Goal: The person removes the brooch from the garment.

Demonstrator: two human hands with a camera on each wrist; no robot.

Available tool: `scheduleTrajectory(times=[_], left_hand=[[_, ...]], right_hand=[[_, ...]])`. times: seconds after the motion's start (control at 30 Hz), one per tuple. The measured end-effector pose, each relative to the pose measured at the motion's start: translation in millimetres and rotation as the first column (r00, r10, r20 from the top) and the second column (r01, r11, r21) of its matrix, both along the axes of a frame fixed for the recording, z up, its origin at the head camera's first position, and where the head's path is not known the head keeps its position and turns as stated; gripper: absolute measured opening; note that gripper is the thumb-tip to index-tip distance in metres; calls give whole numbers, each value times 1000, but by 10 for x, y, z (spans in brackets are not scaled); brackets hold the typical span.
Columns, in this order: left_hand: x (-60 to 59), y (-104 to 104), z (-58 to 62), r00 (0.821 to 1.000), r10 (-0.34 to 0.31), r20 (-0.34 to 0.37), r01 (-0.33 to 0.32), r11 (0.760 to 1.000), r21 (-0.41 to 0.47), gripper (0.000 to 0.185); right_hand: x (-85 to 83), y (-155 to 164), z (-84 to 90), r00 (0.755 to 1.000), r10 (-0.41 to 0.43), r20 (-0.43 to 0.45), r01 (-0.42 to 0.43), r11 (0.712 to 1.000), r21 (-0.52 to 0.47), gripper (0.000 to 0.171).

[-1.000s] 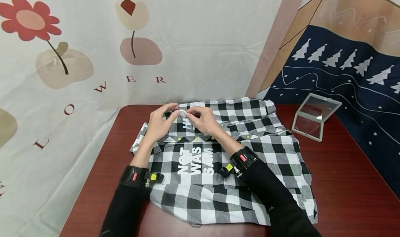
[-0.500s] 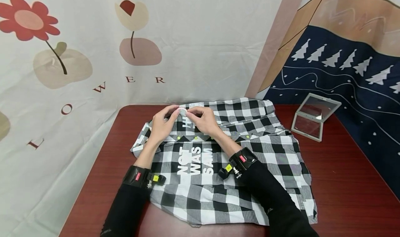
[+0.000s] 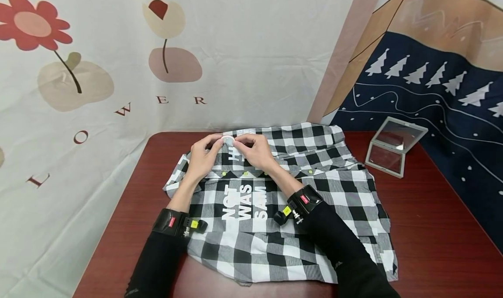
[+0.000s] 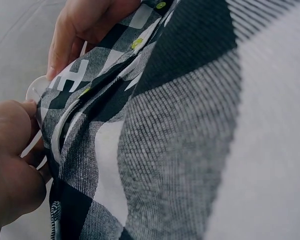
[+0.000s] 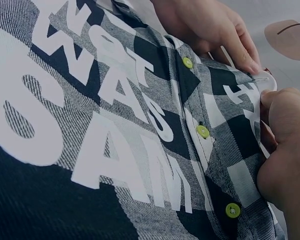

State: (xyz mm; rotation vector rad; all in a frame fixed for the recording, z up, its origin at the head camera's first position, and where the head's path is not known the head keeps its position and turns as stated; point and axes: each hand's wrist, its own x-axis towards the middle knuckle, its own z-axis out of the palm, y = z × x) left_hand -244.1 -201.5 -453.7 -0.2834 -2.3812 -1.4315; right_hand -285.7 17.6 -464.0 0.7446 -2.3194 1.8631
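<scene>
A black, white and grey checked shirt with white lettering and yellow-green buttons lies spread on the table. At its far edge a small, pale round disc with a white rim sits between both hands. My left hand pinches the disc's left side between thumb and fingers. From the right, my right hand pinches it likewise. In the right wrist view the disc overlaps the shirt fabric at the letter print, and much of it is hidden behind cloth and fingers.
On the right of the dark red table stands an unfolded, pale-framed mirror. A white flower-print cloth hangs behind the table, and a navy tree-print cloth at the right.
The disc has tipped so more of its round face shows between the fingers. My left hand has shifted slightly right; the right hand has hardly moved. The shirt lies as before.
</scene>
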Motion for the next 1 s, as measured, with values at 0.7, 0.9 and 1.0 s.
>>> scheduleTrajectory(times=[0.7,0.9,1.0], left_hand=[[21,-10,10,1000,4,6,-4,1000,-14,27],[25,-6,21,1000,3,-2,-3,1000,-19,27],[29,-3,29,1000,6,2,-6,1000,-20,27]], right_hand=[[-4,-6,9,1000,23,-21,-22,999,30,17],[-1,0,20,999,47,9,-47,998,37,27],[-4,7,15,999,51,9,-51,997,49,36]])
